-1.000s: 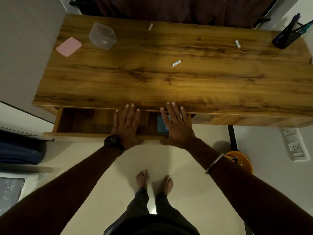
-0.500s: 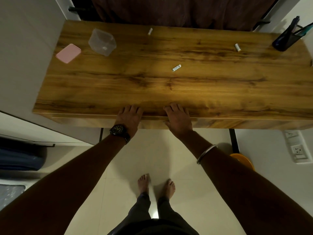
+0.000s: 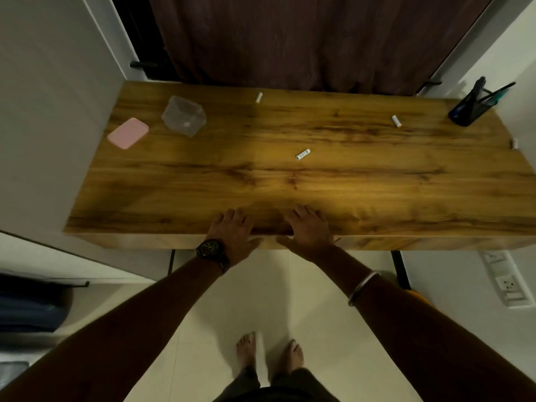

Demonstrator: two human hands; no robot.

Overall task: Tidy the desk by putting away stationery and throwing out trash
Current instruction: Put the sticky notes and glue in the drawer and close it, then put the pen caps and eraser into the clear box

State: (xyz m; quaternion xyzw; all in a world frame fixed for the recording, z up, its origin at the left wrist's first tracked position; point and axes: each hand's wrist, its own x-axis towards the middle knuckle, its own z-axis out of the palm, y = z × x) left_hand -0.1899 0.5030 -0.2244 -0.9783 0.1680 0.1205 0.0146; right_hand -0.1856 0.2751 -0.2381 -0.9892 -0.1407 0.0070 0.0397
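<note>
My left hand [image 3: 233, 230] and my right hand [image 3: 309, 229] rest side by side on the front edge of the wooden desk [image 3: 377, 184], fingers spread flat, holding nothing. The drawer under the edge is closed. On the desk lie several small white cylinders: one in the middle [image 3: 302, 154], one at the back [image 3: 258, 97], one toward the right [image 3: 396, 121] and one at the right edge [image 3: 514, 143]. A clear plastic container [image 3: 184, 115] and its pink lid [image 3: 128, 132] sit at the back left.
A dark mesh pen holder [image 3: 470, 110] with pens stands at the back right corner. A dark curtain [image 3: 304, 39] hangs behind the desk. White walls close in on both sides; a socket strip [image 3: 506, 281] is on the right wall. My bare feet [image 3: 269, 349] stand on pale tiles.
The open drawer has been pushed shut under the desk. Both hands moved forward with it and now rest on the desk's front edge. The view has tilted up.
</note>
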